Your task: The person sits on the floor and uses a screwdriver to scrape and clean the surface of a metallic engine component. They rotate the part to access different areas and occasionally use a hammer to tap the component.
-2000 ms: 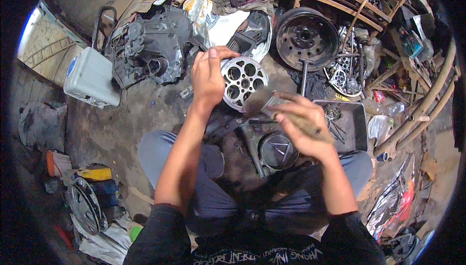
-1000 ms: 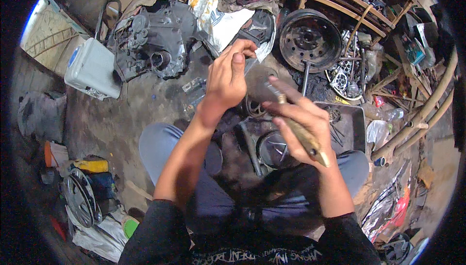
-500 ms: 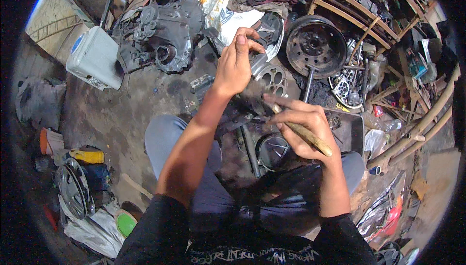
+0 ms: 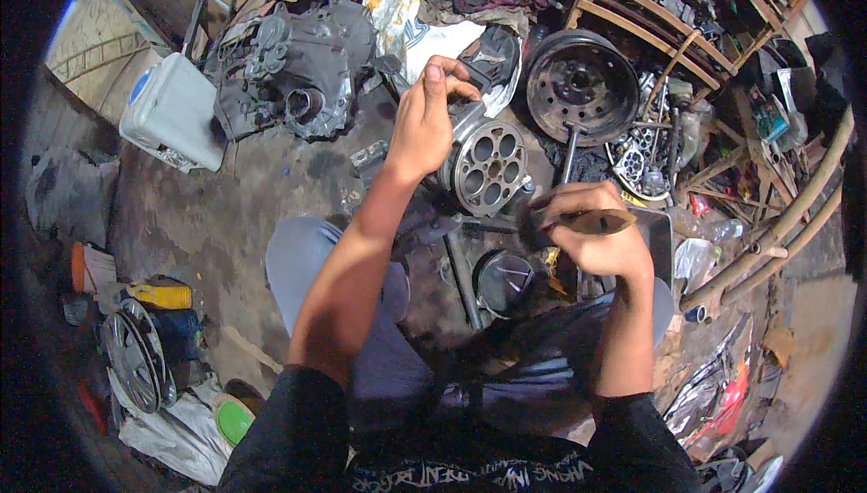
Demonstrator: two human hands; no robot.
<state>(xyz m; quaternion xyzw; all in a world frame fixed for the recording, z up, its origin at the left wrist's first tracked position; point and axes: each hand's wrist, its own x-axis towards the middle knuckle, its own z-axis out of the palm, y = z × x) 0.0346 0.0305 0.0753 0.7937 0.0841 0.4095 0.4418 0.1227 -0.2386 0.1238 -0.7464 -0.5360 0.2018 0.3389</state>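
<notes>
**One:** Fingers [image 4: 447, 73] of our left hand [image 4: 424, 123] are pinched narrow over the top edge of the drum [image 4: 483, 163], thumb against fingertips, and we can't tell whether anything small sits between them.

**Two:** And our right hand [image 4: 596, 240] is curled tight round a wooden handle [image 4: 601, 220]. We see it pointing out to the right, nearly level; its working end is buried in the fist, so we can't call what tool it is.

**One:** That drum is the round metal part with the ring of holes, lying on the ground just ahead of our knees, holed face tipped up toward us.

**Two:** So we've got the left hand right on it, touching or as good as. Our right hand is below and to the right of the drum, near but apart.

**One:** We'd judge the left hand nearer, then. Behind the drum there's a dark wheel rim [image 4: 582, 87], and a grey engine casing [image 4: 289, 73] off to the left.

**Two:** Plus a white plastic can [image 4: 172, 114] further left, beside the wall.
</notes>
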